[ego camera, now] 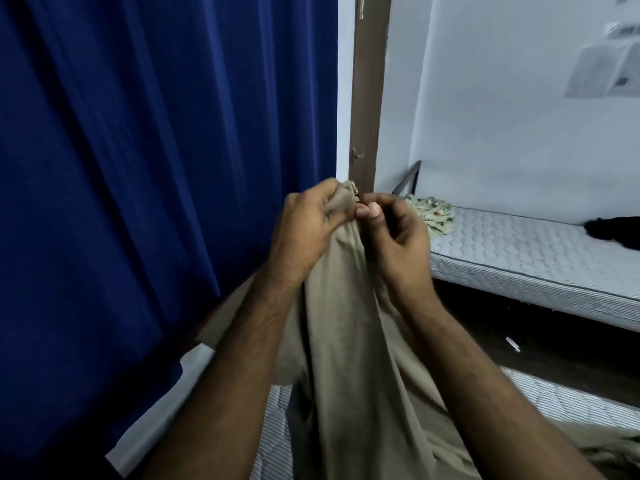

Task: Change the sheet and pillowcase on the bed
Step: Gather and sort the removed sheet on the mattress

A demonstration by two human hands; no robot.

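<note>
A blue curtain fills the left side. Beside it the left hand has its fingers curled round a bunched top edge of a tan sheet, gripping it at chest height. The sheet hangs down from there between both forearms and spills onto the striped near mattress below, where more of it lies rumpled at the lower right. The right hand is just beside the left, thumb and fingertips pinching at the same gathered edge, seemingly hunting for a corner or hem. Behind the hands stands a brown post. To the right, across a dark floor, a second bed shows a bare quilted mattress with a crumpled patterned cloth at its head and a dark item at the far edge.

As a judgement, the task is at an early to middle stage: the mattresses look stripped, a sheet is in hand but not spread or tucked, and no pillow or pillowcase is visible. Spreading, tucking and the pillowcase all appear left to do
</note>
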